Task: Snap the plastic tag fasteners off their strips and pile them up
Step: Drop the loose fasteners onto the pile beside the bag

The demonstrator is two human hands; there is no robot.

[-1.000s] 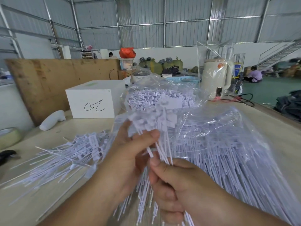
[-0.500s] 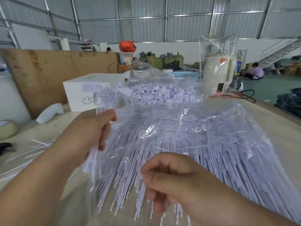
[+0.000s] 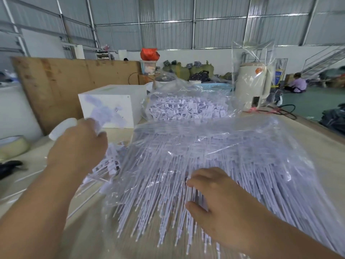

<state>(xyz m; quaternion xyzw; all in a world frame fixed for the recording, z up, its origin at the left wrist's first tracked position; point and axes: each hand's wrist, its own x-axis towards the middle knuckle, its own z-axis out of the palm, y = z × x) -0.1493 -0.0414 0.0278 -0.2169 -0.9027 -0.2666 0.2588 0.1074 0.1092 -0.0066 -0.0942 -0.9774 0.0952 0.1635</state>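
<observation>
A person's left hand (image 3: 78, 146) swings out over the left side of the bench (image 3: 37, 184), fingers curled on a blurred white cluster of snapped-off tag fasteners (image 3: 104, 113), which are either leaving the grip or about to. A second ago both hands were together at centre, working one strip of fasteners; half a second ago the left hand had lifted that bundle clear and the right had let go. Below and just right of the left hand lies the loose pile (image 3: 110, 165) of separated fasteners, partly hidden by the arm.

The right hand (image 3: 220, 199) has dropped onto the clear plastic bag (image 3: 233, 146) of unbroken strips, whose long white stems (image 3: 168, 212) fan out of the bag's open end toward the camera. Its fingers are spread and relaxed, the tips touching the stems, gripping nothing yet.

That split suggests one cycle is closing and the next is opening: a handful goes to the pile while the free hand reaches for a fresh strip. Judging by how full the bag is, most of the job remains.

Further back, a second bag (image 3: 186, 109) holds a heap of fastener heads. A white box (image 3: 119, 101), a cream kettle (image 3: 253, 86) under plastic wrap and a roll of tape (image 3: 11, 146) stand around the work area.
</observation>
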